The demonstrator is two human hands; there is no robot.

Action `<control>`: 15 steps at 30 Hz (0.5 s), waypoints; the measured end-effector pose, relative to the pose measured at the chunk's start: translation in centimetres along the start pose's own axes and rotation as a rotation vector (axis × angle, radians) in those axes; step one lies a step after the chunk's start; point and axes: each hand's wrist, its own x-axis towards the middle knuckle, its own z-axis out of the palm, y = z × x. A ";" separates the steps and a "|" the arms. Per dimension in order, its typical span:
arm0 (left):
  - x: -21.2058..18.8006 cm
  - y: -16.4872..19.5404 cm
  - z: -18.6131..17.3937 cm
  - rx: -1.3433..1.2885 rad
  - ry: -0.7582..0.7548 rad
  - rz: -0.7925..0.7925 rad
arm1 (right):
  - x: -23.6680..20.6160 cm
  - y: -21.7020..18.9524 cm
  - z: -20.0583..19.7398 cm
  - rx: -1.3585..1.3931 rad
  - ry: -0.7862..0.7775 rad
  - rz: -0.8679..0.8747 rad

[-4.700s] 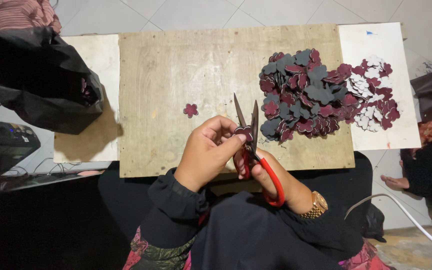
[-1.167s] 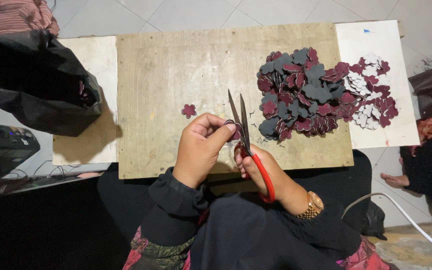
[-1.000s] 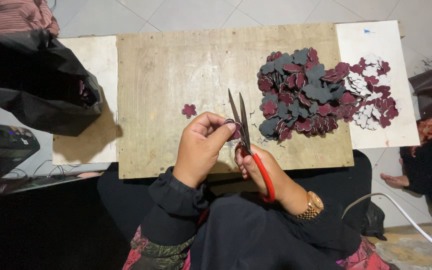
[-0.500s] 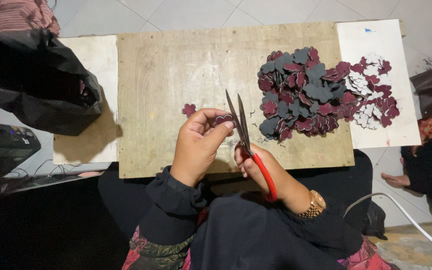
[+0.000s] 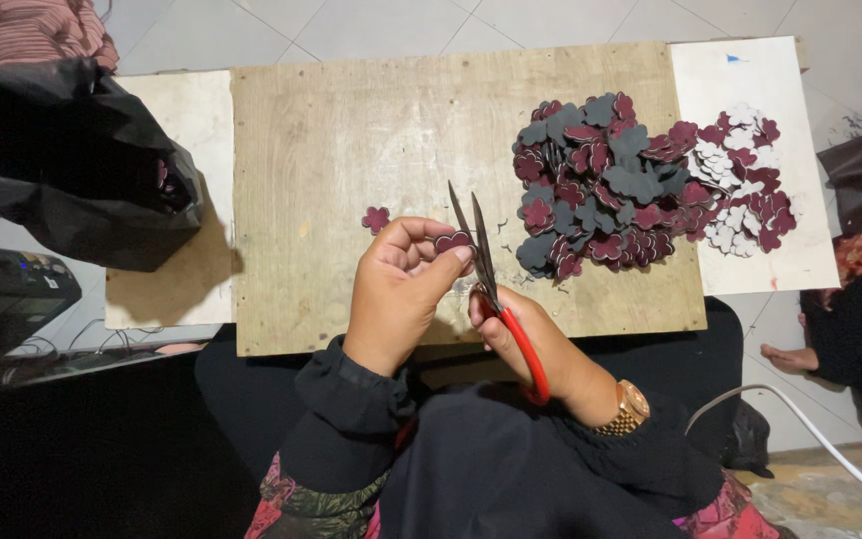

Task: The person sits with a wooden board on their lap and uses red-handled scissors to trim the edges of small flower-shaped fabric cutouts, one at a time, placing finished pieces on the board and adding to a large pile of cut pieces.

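1. The left hand point(image 5: 398, 289) is curled closed over the near edge of the plywood board point(image 5: 351, 150), pinching a small maroon flower-shaped cutout point(image 5: 454, 241) between thumb and fingertips.
2. The right hand point(image 5: 531, 344) is closed around the red handles of a pair of scissors point(image 5: 486, 274), just past the board's near edge; the blades point away from the person over the board, nearly together, right beside the cutout.
3. A gold wristwatch point(image 5: 631, 407) sits on the right wrist, nearer the person than the board.
4. A single loose maroon flower piece point(image 5: 376, 219) lies on the board, just left of the left hand.
5. A heap of maroon and grey flower pieces point(image 5: 601, 190) covers the board's right part.
6. It spills onto a white sheet point(image 5: 750, 90) touching the board's right edge.
7. A black plastic bag point(image 5: 62, 160) sits left of the board on a pale panel point(image 5: 192, 120).
8. Another person's hand point(image 5: 790, 357) rests on the floor, well right of the board's near corner.
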 end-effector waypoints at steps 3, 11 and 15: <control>-0.1 0.0 0.1 -0.009 0.006 -0.005 | -0.1 0.3 0.1 0.028 0.007 0.012; 0.0 -0.4 -0.2 -0.009 0.001 0.018 | -0.2 1.1 0.3 0.045 0.030 0.027; 0.0 -0.4 -0.4 0.003 0.003 0.022 | -0.2 1.2 0.4 0.053 0.049 0.043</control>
